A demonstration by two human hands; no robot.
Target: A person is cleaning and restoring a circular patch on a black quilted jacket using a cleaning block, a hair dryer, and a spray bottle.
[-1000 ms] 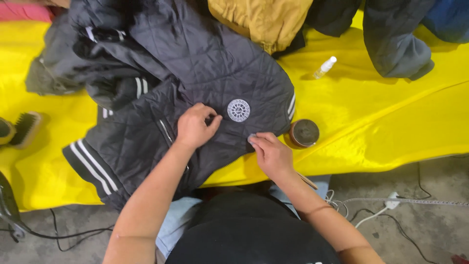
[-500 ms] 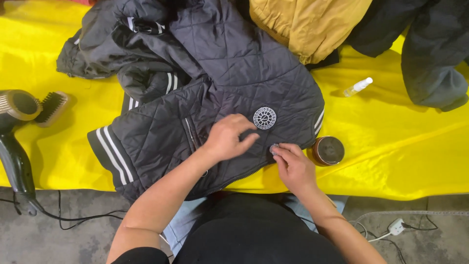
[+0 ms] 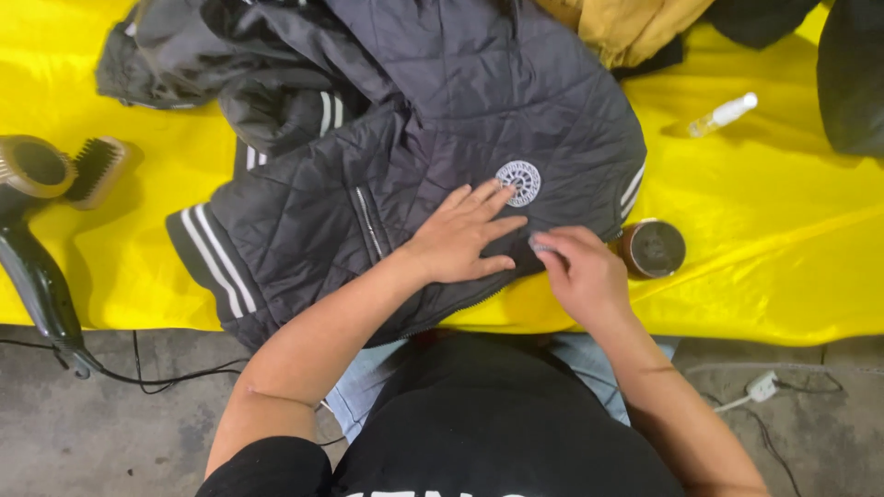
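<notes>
Left hand flat on black jacket; right hand pinching hem

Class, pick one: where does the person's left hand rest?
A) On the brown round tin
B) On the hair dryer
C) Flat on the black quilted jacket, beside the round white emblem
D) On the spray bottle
C: the left hand lies flat on the black quilted jacket, fingertips next to the round white emblem.

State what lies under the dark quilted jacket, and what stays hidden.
Under the dark quilted jacket a yellow cloth shows on all sides. The left hand lies flat on the jacket; whatever sits beneath it is covered.
</notes>
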